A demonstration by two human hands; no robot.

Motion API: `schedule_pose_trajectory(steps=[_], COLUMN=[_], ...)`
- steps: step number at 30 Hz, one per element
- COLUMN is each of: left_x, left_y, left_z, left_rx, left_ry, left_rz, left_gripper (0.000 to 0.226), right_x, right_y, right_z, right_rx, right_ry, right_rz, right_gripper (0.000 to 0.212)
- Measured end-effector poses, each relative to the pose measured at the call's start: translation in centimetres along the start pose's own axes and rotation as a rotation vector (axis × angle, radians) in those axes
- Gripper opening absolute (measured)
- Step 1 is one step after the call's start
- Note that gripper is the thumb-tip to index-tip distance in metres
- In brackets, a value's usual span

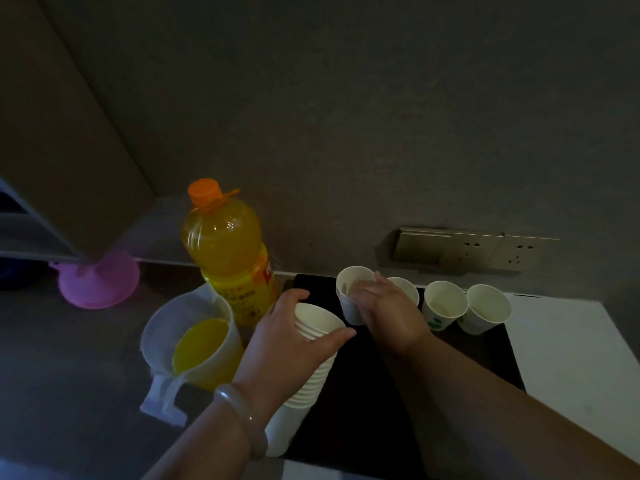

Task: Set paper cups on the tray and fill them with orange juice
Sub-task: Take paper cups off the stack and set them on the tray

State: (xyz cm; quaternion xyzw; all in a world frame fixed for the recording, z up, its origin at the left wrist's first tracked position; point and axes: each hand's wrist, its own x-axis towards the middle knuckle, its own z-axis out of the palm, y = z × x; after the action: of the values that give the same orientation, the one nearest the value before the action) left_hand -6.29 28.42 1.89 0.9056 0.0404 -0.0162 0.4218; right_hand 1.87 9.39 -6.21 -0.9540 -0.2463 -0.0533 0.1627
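Note:
My left hand (291,337) grips the top of a tall stack of white paper cups (304,379) leaning over the left edge of the black tray (367,403). My right hand (388,306) holds a single paper cup (349,292) at the tray's far left corner. Behind that hand a second cup (405,289) is partly hidden. Two more empty cups (445,303) (486,308) stand in a row to its right on the tray's far edge. A clear jug (197,344) part filled with orange juice sits left of the stack. An orange juice bottle (228,251) with its cap on stands behind the jug.
A pink funnel (98,282) lies upside down on the dark counter at the far left, under a cabinet (62,133). Wall sockets (474,249) are mounted behind the tray. A white surface (568,348) lies under and to the right of the tray.

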Motion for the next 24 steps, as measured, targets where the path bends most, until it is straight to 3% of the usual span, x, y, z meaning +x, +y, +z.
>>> schedule_pose_trajectory(steps=[3, 7, 13, 17, 24], left_x=[0.0, 0.1, 0.1, 0.0, -0.3], left_y=[0.1, 0.2, 0.0, -0.1, -0.4], left_z=[0.0, -0.1, -0.1, -0.2, -0.3], left_rx=[0.0, -0.011, -0.018, -0.013, -0.017], left_ry=[0.002, 0.004, 0.005, 0.005, 0.009], left_rz=[-0.001, 0.004, -0.008, -0.009, -0.017], left_gripper=[0.082, 0.082, 0.082, 0.082, 0.083], right_x=[0.0, -0.4, -0.9, -0.8, -0.8], right_y=[0.4, 0.6, 0.0, -0.2, -1.0], right_z=[0.6, 0.8, 0.7, 0.8, 0.1], right_rx=[-0.055, -0.058, -0.028, -0.014, 0.028], right_ry=[-0.186, -0.242, -0.163, -0.061, -0.029], right_rz=[0.001, 0.036, 0.073, 0.065, 0.105], right_gripper=[0.03, 0.031, 0.042, 0.016, 0.04])
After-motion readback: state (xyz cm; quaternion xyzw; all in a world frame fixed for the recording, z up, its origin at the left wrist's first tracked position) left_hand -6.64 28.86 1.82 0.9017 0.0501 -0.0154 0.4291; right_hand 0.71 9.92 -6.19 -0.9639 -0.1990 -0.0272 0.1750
